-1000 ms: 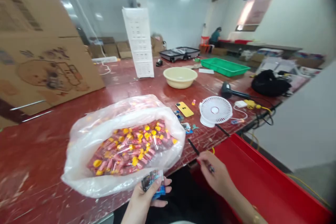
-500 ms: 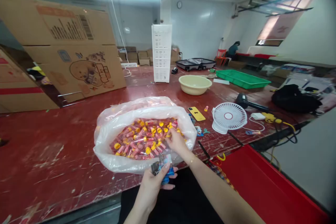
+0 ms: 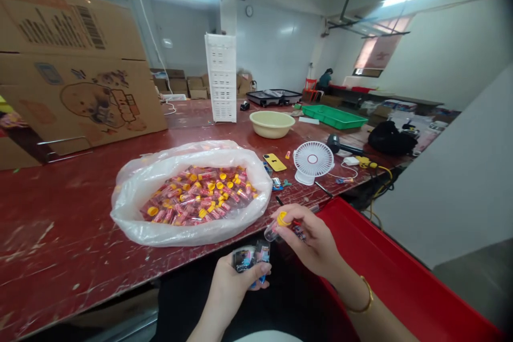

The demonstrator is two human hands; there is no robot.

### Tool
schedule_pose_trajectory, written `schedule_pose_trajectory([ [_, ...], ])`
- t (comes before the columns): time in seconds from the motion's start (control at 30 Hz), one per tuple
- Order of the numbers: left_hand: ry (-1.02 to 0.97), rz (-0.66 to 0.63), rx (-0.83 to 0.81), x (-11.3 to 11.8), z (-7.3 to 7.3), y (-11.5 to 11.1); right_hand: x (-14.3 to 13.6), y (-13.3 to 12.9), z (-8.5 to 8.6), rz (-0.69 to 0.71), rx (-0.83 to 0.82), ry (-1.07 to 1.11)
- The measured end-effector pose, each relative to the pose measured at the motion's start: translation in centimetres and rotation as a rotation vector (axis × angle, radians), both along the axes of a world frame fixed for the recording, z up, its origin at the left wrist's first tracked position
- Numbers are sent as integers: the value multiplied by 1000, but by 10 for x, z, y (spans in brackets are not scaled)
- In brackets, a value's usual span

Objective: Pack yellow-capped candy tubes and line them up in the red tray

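My left hand (image 3: 234,286) is closed around a few small dark-and-blue printed packets (image 3: 243,259), held low over my lap. To its upper right, my right hand (image 3: 318,243) pinches a small clear tube (image 3: 271,233) with a yellow cap, tilted with its clear end toward the packets. The tube and packets are close together; whether they touch, I cannot tell. Left of my hands, a white plastic bag (image 3: 127,219) lies wide open on the table, full of small pink-and-clear tubes (image 3: 196,197) with yellow caps.
A red tray (image 3: 377,246) sits beside my right forearm. On the red table (image 3: 36,230) are a yellow phone (image 3: 274,162), a white fan (image 3: 313,159), a cream basin (image 3: 271,124), a green tray (image 3: 334,116) and a white rack (image 3: 221,77). A cardboard box (image 3: 92,101) stands left.
My right hand has come out of the bag and moved right and toward me, holding a yellow-capped tube. The left hand keeps its packets. The view has turned to the right.
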State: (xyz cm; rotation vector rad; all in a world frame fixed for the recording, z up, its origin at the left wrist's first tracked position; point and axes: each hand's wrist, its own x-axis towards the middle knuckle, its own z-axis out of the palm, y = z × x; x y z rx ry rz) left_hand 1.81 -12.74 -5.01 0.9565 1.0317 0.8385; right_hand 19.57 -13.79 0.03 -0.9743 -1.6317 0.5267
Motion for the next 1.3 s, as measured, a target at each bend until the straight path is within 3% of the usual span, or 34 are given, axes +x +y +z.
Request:
schedule_pose_trajectory([
  [0.1, 17, -28, 21, 0, -1, -10, -3, -4, -4, 38, -96, -4],
  [0.3, -118, -87, -62, 1, 2, -26, -6, 1, -29, 167, -431, 415],
  [0.67, -264, -17, -343, 16, 3, -20, -14, -2, -58, -18, -411, 538],
  [0.9, -255, -42, -279, 20, 4, -22, 2, -2, -53, -111, -335, 623],
  [1.03, -209, 0, -217, 22, 0, -24, 2, -10, -49, -50, -454, 740],
  [1.13, -120, 10, -128, 24, -2, -27, -4, -15, -53, 50, -619, 601],
  [1.3, -67, -79, -73, 21, 2, -31, -8, -17, -52, 37, -667, 434],
])
